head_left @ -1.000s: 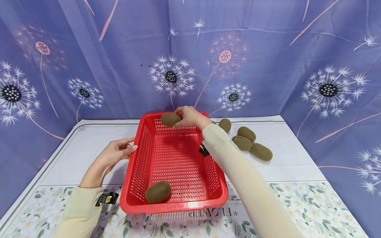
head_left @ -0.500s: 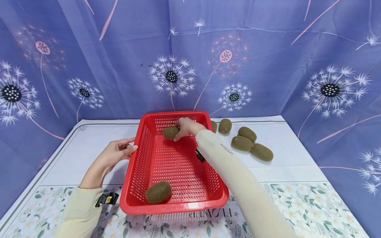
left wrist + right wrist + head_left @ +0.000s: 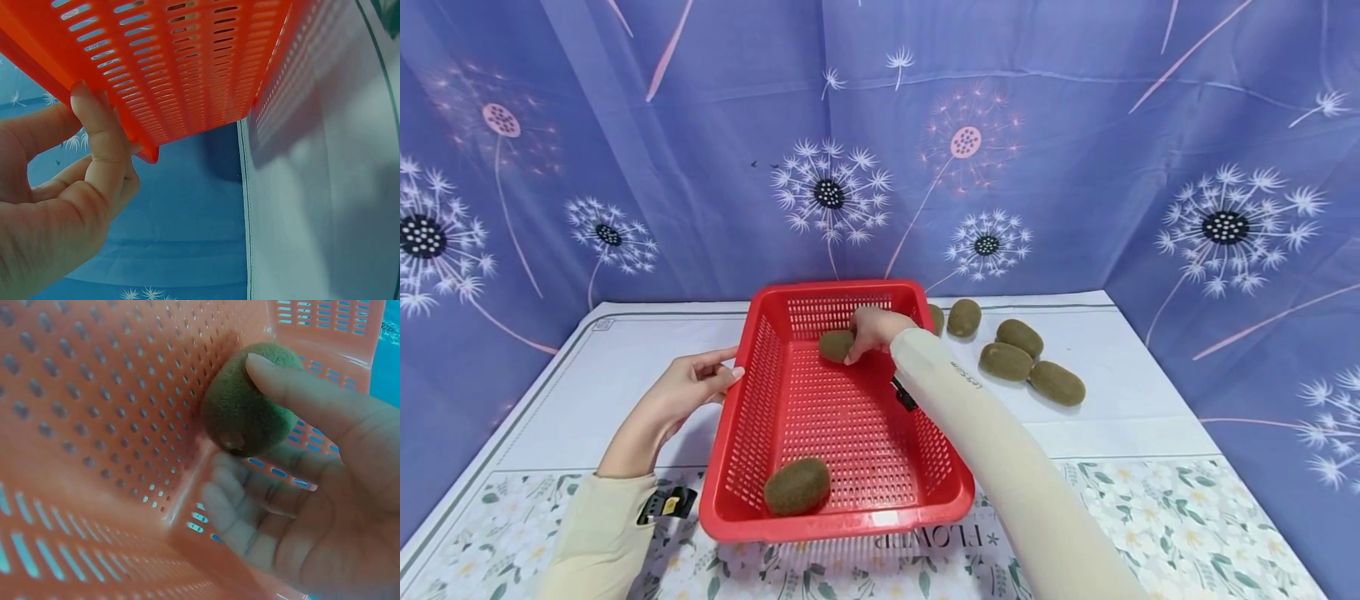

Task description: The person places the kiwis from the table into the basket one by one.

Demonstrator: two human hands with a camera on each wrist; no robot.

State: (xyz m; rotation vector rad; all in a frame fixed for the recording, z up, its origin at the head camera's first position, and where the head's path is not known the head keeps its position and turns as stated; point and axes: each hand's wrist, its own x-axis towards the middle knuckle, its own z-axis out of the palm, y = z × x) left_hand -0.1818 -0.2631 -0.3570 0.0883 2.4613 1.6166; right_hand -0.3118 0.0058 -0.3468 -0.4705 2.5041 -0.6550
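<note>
My right hand (image 3: 874, 331) reaches into the far end of the red plastic basket (image 3: 837, 525) and holds a fuzzy brown kiwi (image 3: 836, 346). In the right wrist view the thumb lies over this kiwi (image 3: 250, 403) and the fingers curl beneath it, close to the perforated basket floor. A second kiwi (image 3: 797, 486) lies at the near left corner inside the basket. My left hand (image 3: 688, 392) pinches the basket's left rim; in the left wrist view the thumb and fingers of that hand (image 3: 75, 169) meet at the rim.
Several more kiwis (image 3: 1006, 362) lie on the white table cover (image 3: 1120, 350) right of the basket, one partly hidden behind its far right corner. A purple dandelion-print curtain (image 3: 700, 167) stands close behind. Floral cloth (image 3: 1180, 517) covers the near part of the table.
My right hand has lowered the kiwi from above the far rim down into the basket, close to its floor. My left hand has stayed on the rim.
</note>
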